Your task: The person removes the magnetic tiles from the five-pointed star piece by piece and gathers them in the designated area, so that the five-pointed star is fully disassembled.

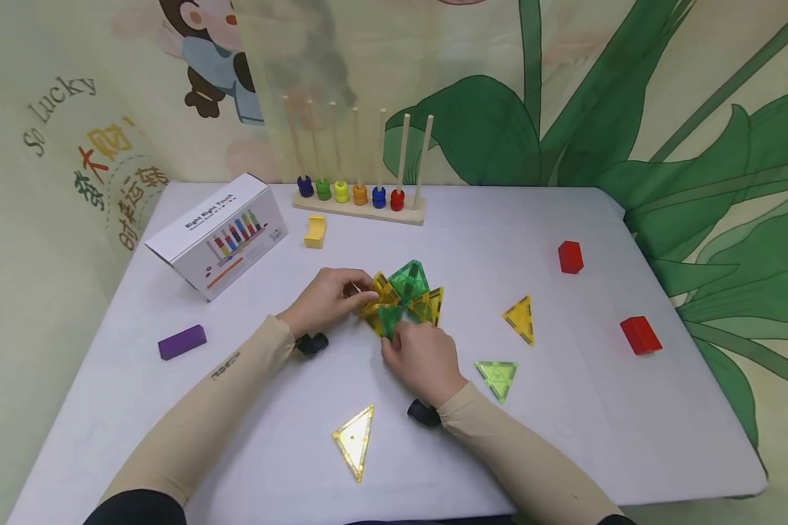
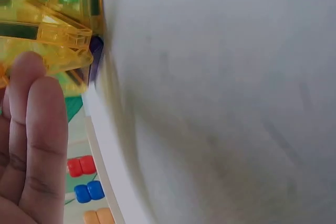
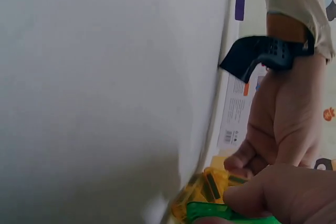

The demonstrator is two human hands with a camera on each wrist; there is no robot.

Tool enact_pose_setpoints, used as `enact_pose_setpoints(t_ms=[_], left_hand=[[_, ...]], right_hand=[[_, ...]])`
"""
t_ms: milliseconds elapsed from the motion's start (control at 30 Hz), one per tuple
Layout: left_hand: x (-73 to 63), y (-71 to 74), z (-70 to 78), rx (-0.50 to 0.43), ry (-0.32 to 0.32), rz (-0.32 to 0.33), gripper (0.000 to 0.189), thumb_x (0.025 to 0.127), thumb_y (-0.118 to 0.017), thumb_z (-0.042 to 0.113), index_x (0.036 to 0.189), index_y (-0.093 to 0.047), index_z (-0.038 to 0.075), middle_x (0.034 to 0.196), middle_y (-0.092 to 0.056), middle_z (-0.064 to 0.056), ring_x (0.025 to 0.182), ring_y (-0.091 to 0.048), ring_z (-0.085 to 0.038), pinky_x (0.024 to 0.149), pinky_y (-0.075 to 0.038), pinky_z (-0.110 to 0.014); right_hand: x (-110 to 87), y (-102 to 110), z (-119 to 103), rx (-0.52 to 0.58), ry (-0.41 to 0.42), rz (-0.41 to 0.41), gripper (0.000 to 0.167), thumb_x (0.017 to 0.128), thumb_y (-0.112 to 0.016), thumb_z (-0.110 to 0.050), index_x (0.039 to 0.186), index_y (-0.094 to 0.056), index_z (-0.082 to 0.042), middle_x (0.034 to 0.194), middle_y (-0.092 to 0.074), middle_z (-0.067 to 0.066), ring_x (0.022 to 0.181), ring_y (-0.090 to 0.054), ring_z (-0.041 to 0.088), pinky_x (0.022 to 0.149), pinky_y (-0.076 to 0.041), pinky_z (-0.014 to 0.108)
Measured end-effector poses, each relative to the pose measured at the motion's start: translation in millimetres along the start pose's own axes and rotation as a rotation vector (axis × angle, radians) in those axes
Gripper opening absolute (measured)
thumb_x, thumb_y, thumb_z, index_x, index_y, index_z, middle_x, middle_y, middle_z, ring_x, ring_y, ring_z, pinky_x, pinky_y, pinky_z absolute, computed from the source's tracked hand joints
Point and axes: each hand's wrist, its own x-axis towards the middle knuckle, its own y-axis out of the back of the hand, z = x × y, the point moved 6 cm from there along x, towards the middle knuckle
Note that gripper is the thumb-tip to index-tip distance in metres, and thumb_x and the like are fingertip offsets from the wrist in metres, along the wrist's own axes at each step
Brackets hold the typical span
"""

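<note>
Green and yellow translucent magnetic tiles stand joined in a star-like cluster on the white table. A green magnetic tile (image 1: 410, 278) is at its far side, and a yellow magnetic tile (image 1: 428, 305) at its right. My left hand (image 1: 328, 300) pinches a yellow magnetic tile (image 2: 50, 30) on the left side; its fingertips press the tile in the left wrist view. At the near side my right hand (image 1: 427, 359) grips a green magnetic tile (image 3: 226, 212) between thumb and finger. Parts of the cluster are hidden behind both hands.
Loose triangles lie nearby: yellow (image 1: 521, 319), green (image 1: 497, 379) and yellow (image 1: 354, 442). Behind are a white box (image 1: 219, 233), a pegged bead stand (image 1: 361, 210) and a yellow block (image 1: 315, 231). A purple block (image 1: 182, 342) sits left, red blocks (image 1: 640, 335) right.
</note>
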Motion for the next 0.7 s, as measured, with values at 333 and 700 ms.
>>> enact_pose_setpoints(t_ms=[333,700], left_hand=[[-13.2,0.3,-1.0,-0.045,0.095,0.065,0.012,0.1,-0.07,0.023,0.1,-0.071,0.011,0.101,-0.077,-0.006,0.076,-0.071,-0.011,0.07,-0.056,-0.03],[-23.2,1.7,0.9,-0.067,0.118,0.146,0.014,0.097,-0.074,0.023,0.098,-0.071,0.009,0.099,-0.079,-0.009,0.077,-0.075,-0.014,0.07,-0.06,-0.03]], right_hand=[[3.7,6.6,14.7,-0.071,-0.03,0.047,0.027,0.089,-0.079,-0.025,0.069,-0.063,-0.016,0.052,-0.054,-0.005,0.043,-0.043,0.009,0.039,-0.029,0.027],[13.2,11.8,29.0,-0.111,-0.073,0.064,0.021,0.091,-0.077,-0.029,0.078,-0.073,-0.014,0.056,-0.062,0.0,0.044,-0.048,0.013,0.04,-0.032,0.03]])
